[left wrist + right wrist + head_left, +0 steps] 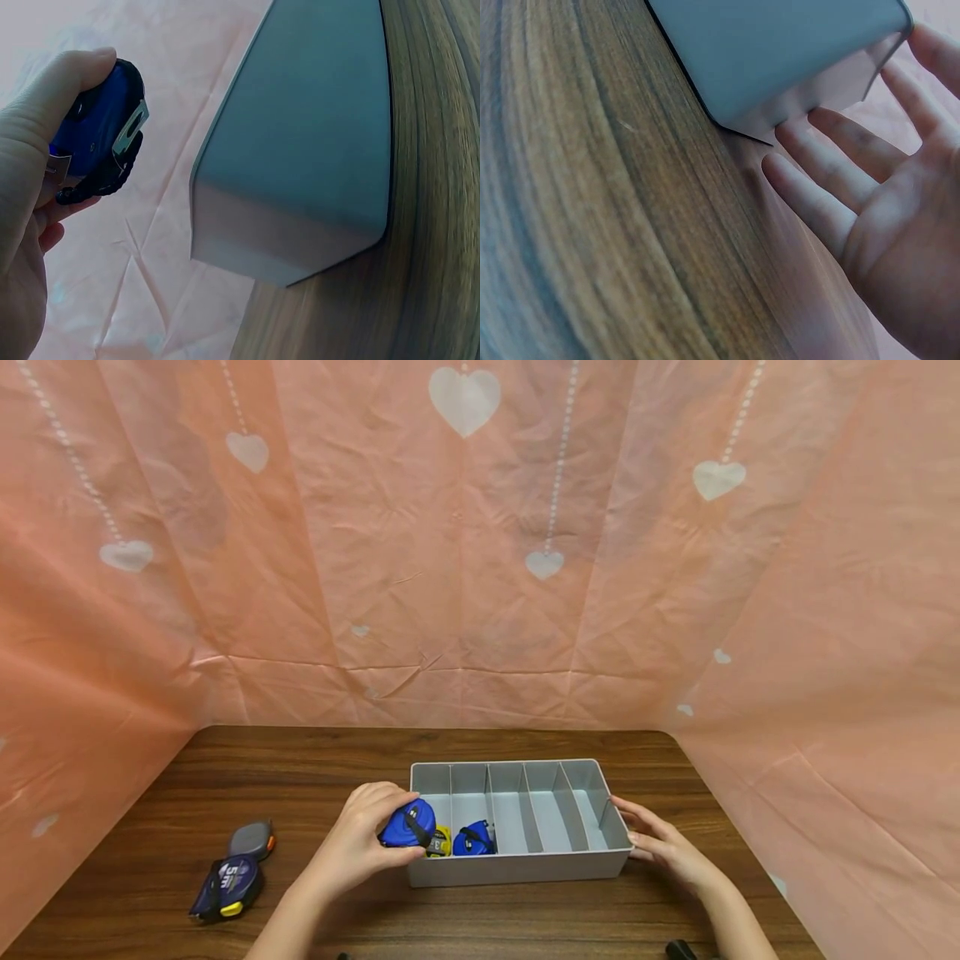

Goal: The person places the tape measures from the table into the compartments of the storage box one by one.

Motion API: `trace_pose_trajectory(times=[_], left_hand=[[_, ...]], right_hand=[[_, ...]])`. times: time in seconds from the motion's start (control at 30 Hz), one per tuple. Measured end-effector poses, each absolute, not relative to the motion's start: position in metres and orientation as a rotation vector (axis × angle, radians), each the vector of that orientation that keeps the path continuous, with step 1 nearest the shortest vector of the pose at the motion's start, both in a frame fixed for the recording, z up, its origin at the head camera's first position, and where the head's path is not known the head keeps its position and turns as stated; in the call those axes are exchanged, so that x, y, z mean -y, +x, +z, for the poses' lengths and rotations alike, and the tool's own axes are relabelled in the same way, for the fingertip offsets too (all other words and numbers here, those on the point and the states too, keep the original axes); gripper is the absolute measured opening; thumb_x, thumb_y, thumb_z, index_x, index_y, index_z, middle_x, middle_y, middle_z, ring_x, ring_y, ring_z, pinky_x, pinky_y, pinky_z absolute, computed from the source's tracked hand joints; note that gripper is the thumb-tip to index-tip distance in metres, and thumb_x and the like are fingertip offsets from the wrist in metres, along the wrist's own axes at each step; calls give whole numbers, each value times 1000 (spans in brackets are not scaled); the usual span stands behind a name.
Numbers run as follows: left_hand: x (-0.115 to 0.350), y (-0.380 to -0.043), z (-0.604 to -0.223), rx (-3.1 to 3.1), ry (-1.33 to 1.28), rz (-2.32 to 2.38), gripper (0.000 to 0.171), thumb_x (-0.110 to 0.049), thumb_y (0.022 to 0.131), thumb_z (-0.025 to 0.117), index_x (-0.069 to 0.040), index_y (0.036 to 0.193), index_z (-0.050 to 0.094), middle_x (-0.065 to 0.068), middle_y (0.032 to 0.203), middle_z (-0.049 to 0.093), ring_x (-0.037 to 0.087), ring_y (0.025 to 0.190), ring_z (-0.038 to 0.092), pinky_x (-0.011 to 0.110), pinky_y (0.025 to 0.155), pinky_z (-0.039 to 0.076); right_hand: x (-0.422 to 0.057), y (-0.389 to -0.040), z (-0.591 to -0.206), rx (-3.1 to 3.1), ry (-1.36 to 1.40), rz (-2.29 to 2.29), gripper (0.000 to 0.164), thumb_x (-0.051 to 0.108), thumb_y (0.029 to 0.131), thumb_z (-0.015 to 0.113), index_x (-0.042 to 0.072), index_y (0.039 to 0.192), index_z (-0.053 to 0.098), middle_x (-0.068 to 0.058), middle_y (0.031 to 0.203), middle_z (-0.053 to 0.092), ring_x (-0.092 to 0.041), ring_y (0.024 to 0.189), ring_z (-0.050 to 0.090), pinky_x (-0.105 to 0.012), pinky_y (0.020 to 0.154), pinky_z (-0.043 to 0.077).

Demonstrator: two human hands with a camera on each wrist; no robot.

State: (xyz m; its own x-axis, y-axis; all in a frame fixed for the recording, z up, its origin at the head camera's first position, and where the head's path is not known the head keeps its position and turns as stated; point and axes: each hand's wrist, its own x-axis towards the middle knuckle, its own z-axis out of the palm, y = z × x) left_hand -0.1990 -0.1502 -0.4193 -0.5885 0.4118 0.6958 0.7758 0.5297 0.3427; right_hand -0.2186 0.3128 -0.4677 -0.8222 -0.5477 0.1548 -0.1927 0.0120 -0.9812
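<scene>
My left hand [365, 833] grips a blue tape measure [409, 823] between thumb and fingers, over the left end of a grey divided box [517, 869]. In the left wrist view, the metal hook [132, 127] and black strap of this tape measure show. A yellow tape measure [441, 842] lies in the leftmost compartment, partly hidden behind the held one. Another blue tape measure [472, 839] sits in the second compartment. At the box's right end, my right hand [670, 850] touches the end wall with extended fingers [829, 154].
On the left of the wooden table [315, 760] lie a grey tape measure [251, 840] and a dark blue one [228, 887] with a yellow button. A pink curtain with white hearts surrounds the table's back and sides. A black object [679, 950] shows at the bottom edge.
</scene>
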Motion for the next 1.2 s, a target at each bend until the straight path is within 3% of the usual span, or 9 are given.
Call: trace_pose_trajectory(times=[0.33, 0.97, 1.2], left_hand=[[134, -203, -420, 2261, -970, -903, 61, -34, 55, 85, -14, 109, 64, -12, 99, 58, 13, 102, 46, 37, 90, 31], [100, -209, -424, 2243, -1053, -931, 58, -42, 61, 79, -13, 108, 64, -11, 98, 58, 10, 101, 46, 33, 91, 31], [92, -211, -425, 2248, -1064, -938, 58, -42, 61, 79, -14, 109, 63, -11, 99, 58, 10, 103, 45, 33, 90, 33]], right_hand=[[-312, -219, -468, -2034, -761, -1879, 50, -4, 93, 35, -5, 139, 17, -43, 130, 17, -37, 115, 41, -36, 86, 45], [-313, -220, -469, -2040, -763, -1872, 50, -2, 93, 36, -4, 140, 18, -42, 130, 18, -25, 114, 45, -35, 85, 45], [-313, -220, -469, -2028, -763, -1881, 50, -2, 93, 36, -4, 140, 18, -42, 130, 17, -27, 115, 45, -35, 86, 45]])
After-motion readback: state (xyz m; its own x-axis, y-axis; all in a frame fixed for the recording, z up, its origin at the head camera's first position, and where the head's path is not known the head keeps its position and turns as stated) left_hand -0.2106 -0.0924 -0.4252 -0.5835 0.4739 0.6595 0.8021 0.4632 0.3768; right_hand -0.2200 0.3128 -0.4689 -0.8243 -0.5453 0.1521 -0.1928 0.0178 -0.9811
